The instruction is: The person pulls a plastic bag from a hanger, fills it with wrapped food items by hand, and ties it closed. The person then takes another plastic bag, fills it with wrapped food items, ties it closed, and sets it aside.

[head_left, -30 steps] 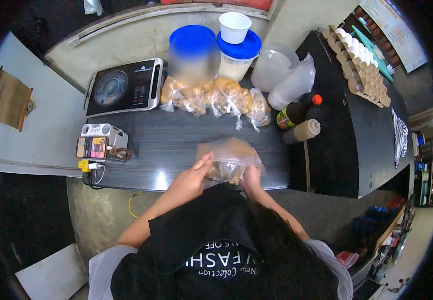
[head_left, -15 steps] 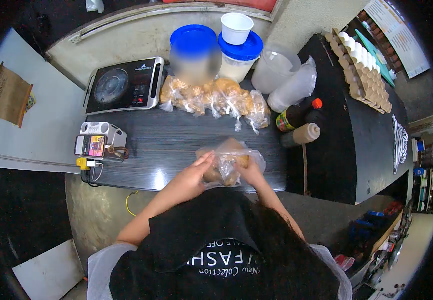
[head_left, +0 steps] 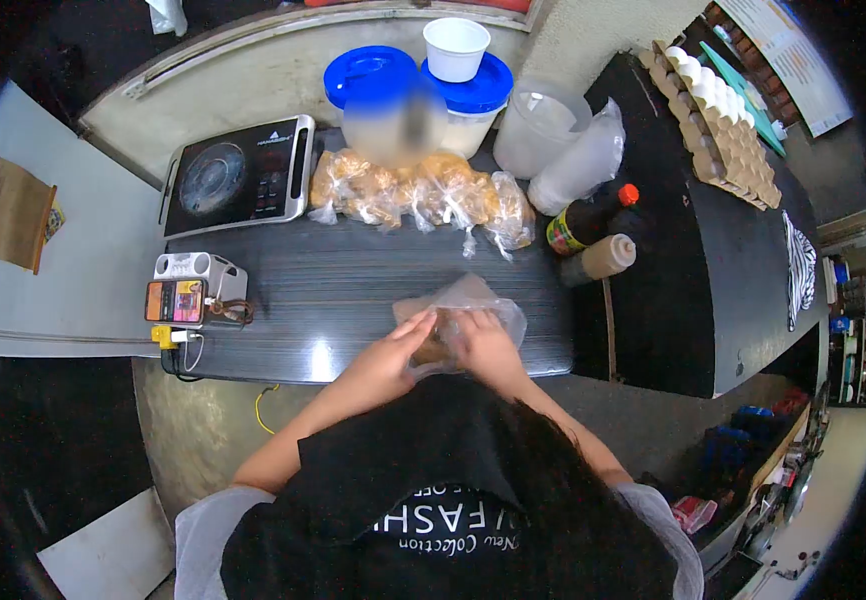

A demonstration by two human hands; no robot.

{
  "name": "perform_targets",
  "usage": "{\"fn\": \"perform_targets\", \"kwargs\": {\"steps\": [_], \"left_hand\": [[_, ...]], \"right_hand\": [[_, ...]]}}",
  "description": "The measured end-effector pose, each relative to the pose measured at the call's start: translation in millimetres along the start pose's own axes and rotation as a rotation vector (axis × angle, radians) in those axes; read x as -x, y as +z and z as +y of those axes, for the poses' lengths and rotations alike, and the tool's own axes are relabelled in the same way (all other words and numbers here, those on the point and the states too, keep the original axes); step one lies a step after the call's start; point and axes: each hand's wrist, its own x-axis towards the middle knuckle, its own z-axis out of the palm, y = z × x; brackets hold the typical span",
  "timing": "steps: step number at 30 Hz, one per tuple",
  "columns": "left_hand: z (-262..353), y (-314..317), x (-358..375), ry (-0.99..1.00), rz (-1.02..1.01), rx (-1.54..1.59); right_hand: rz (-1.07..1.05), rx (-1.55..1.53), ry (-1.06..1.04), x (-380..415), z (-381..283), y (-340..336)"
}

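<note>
A clear plastic bag [head_left: 501, 309] with brown food inside lies at the table's front edge. My left hand [head_left: 400, 352] grips the bag's left side, its fingers pressed on the plastic. On the bag's right part rests my right hand [head_left: 485, 347], fingers bent over the top and covering much of the contents. Behind both hands, several knotted bags of golden-brown food [head_left: 423, 190] stand in a row.
An induction cooker [head_left: 238, 175] and a phone [head_left: 174, 301] on a white device are at the left. Behind the bags are blue-lidded tubs [head_left: 478, 88]. Bottles [head_left: 608, 257] stand at the right, near a black counter [head_left: 668, 300] with an egg tray [head_left: 713, 140].
My right hand has moved slightly left and up over the bag, now covering more of the food. The camera view has shifted a little.
</note>
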Motion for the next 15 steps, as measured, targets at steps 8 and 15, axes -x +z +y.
{"fn": "perform_targets", "kwargs": {"steps": [8,15], "left_hand": [[3.6,3.2,11.3,-0.011,-0.073,-0.069],[3.7,3.4,20.6,-0.017,0.05,-0.029]], "right_hand": [[-0.062,-0.007,0.066,-26.6,18.4,33.8],[-0.254,-0.127,-0.292,-36.5,-11.0,-39.6]]}}
